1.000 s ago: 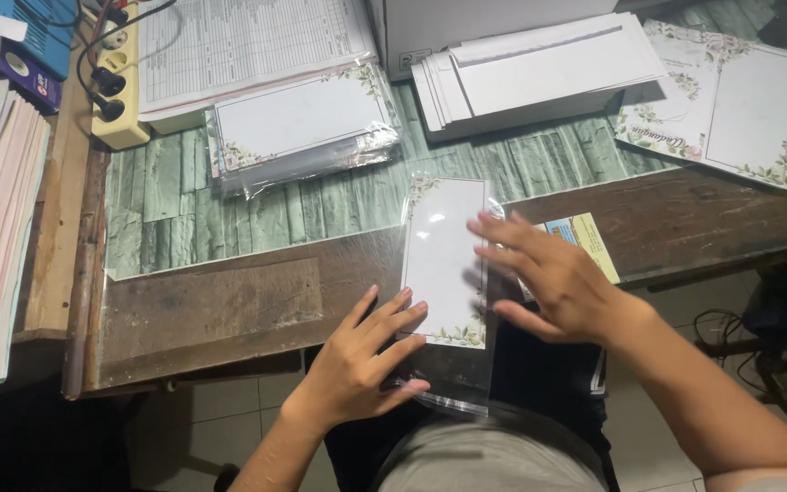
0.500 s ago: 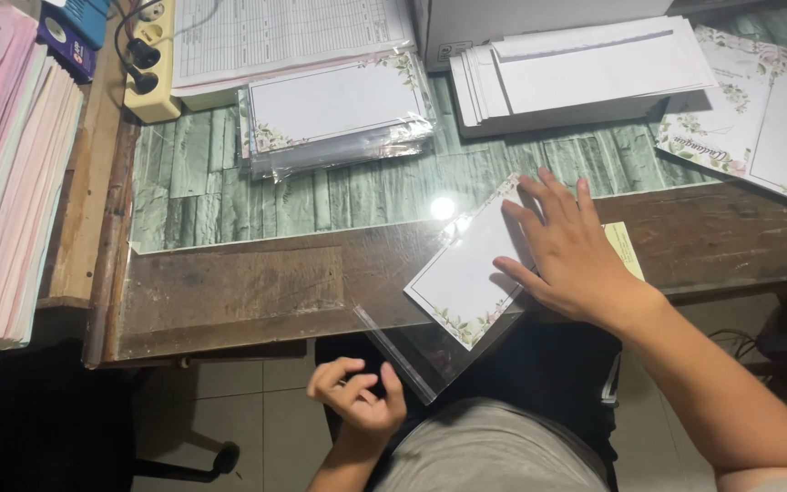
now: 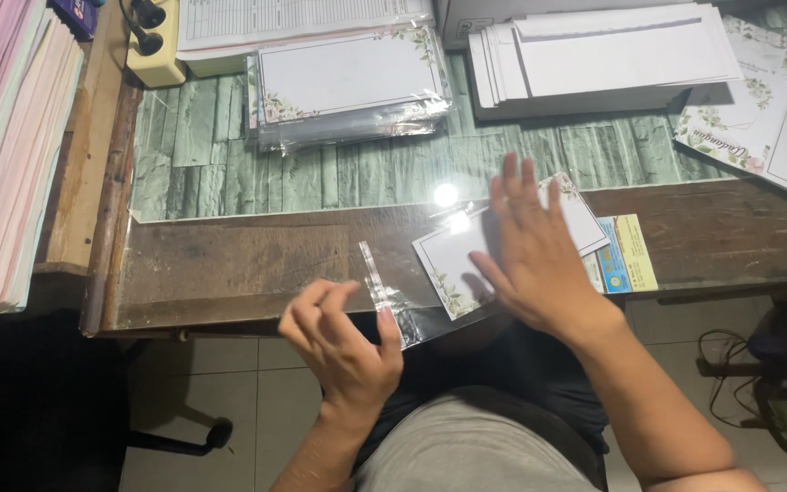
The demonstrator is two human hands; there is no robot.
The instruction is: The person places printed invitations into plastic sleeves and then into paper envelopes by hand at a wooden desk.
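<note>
A white card with a floral border (image 3: 453, 260) lies slanted on the wooden desk edge (image 3: 229, 264), inside a clear plastic sleeve (image 3: 412, 314). My right hand (image 3: 539, 260) rests flat on the card with its fingers spread, covering the card's middle. My left hand (image 3: 343, 342) is below the desk edge and pinches the sleeve's open flap (image 3: 373, 273) between thumb and fingers. The flap strip stands up from the desk.
A stack of sleeved floral cards (image 3: 348, 82) and a pile of white envelopes (image 3: 603, 55) lie at the back. Floral printed sheets (image 3: 767, 118) sit far right, paper stacks (image 3: 2, 155) far left, a power strip (image 3: 152, 41) back left. A small blue-yellow card (image 3: 626, 255) lies beside my right hand.
My left hand came up from my lap and took hold of the sleeve's flap. The card turned from upright to slanted under my right hand.
</note>
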